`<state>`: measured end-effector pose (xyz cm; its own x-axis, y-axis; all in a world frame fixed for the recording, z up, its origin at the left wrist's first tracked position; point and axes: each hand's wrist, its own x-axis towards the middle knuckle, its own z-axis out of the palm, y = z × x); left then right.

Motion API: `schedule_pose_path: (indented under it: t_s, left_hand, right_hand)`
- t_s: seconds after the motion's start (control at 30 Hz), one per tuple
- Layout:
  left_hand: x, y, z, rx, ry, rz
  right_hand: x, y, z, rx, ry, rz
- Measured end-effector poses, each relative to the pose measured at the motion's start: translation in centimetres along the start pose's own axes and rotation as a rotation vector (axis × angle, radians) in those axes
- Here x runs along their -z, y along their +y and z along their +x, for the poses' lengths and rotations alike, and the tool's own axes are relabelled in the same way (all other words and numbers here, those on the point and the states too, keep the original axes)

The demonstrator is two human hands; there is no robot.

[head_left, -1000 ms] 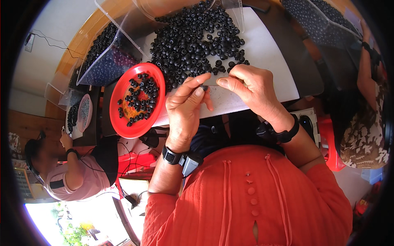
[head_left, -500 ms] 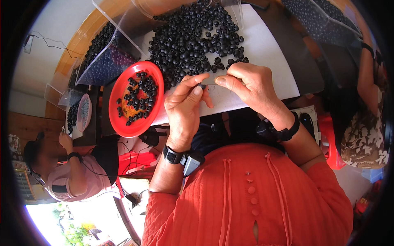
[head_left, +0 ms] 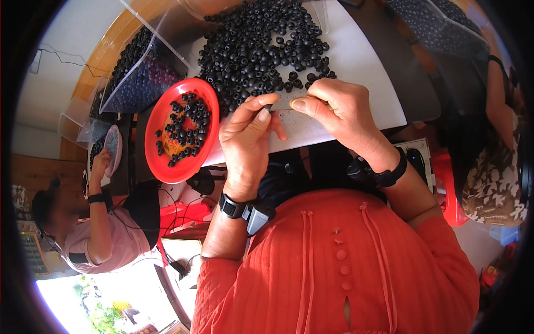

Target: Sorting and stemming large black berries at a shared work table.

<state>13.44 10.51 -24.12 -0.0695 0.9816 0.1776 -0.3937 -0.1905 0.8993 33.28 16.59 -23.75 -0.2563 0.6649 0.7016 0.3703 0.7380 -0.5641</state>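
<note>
My left hand (head_left: 247, 133) pinches a small black bead-like piece (head_left: 268, 107) between thumb and forefinger, the other fingers loosely curled. Opposite it, my right hand (head_left: 336, 108) is closed in a pinch, thumb against forefinger. A faint thin line seems to run from its fingertips toward the bead; what it grips is too fine to make out. Beyond both hands spreads a heap of black beads (head_left: 250, 50), round with holes, on a white board (head_left: 367, 67). Left of my left hand, a red plate (head_left: 158, 119) holds several more black beads.
Clear plastic bins (head_left: 147, 83) of dark beads stand at the far left, and another bin (head_left: 436, 28) at the far right. A co-worker (head_left: 100, 228) sits at the left by a pink plate (head_left: 113, 150). Another person's arm (head_left: 497, 106) shows at the right.
My left hand has shifted slightly up and left with the bead; my right hand keeps its pinch. At the left, the co-worker's hand has risen to the pink plate.
</note>
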Motion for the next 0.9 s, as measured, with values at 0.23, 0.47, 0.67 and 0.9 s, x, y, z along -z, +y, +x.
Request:
schedule_pose_path:
  t_s: [0.23,0.47,0.67,0.9]
  left_hand:
    - [0.3,0.0,0.1,0.044,-0.005,-0.054]
    - [0.3,0.3,-0.2,0.02,0.006,-0.052]
    - [0.0,5.6,-0.8,-0.313,0.197,0.424]
    - [4.9,9.3,0.3,-0.619,0.249,1.458]
  right_hand:
    - [-0.1,-0.2,0.0,-0.033,0.026,-0.018]
    - [-0.1,0.0,0.0,0.024,-0.008,-0.027]
    - [0.1,0.0,-0.2,-0.019,0.084,0.123]
    - [0.3,-0.1,-0.1,-0.014,0.141,0.177]
